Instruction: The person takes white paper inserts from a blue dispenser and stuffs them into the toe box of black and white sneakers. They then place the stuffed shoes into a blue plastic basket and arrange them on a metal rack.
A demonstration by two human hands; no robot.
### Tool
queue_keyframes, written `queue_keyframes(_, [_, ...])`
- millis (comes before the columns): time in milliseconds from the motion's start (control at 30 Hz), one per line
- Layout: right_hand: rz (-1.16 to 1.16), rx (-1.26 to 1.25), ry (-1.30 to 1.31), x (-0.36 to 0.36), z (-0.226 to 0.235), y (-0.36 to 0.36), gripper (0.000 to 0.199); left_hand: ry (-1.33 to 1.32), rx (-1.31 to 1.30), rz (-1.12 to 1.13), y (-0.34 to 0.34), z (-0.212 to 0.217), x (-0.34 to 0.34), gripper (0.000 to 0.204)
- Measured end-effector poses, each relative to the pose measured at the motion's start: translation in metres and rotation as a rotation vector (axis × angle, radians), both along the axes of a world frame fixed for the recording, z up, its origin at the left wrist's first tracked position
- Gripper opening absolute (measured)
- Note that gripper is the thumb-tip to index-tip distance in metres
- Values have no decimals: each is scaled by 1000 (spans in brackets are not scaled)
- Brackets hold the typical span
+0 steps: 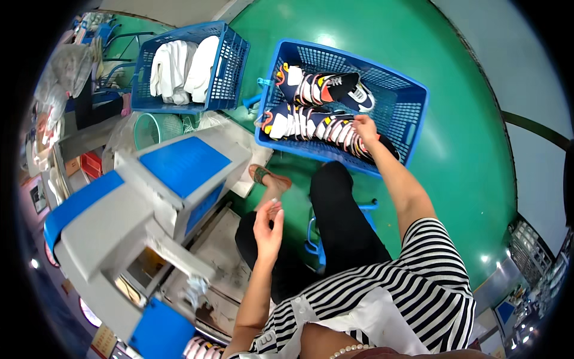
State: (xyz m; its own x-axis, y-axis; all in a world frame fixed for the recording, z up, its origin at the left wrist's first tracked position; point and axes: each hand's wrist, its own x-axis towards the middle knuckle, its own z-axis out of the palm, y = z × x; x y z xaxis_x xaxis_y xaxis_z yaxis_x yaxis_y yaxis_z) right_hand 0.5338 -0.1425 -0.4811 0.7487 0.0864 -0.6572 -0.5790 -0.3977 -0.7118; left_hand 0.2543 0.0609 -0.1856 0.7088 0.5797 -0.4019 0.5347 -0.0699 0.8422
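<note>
Shoe uppers [326,122] fill the far blue basket [412,113]; right hand [365,127] pinches one, while left hand [268,224] hangs near, fingers loosely released.

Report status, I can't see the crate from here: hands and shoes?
Right hand on navy, white and orange sneakers in blue plastic crate. Left hand raised, empty. Nothing blocking.

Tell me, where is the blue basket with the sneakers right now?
In the head view, the blue basket sits on the green floor, upper middle, right of the basket of white cloth; the right hand reaches into it.
</note>
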Motion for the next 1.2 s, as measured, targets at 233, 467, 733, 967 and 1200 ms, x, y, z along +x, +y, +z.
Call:
queue_keyframes(233, [466,-184,-357,81,-108,69,72,109,-143,-157,68,-126,140,37])
queue_keyframes(467, [418,-227,-236,92,-149,167,90,-36,208,-176,109,-314,304,103])
queue_keyframes(733, [-164,244,108,124,-96,184,51,70,390,-424,111,-363,328,142])
queue_keyframes(967, [115,489,245,116,-2,162,31,-60,70,-390,117,-307,328,141])
queue_keyframes(1200, [970,339,-148,83,77,145,34,-172,-218,32,77,-291,260,103])
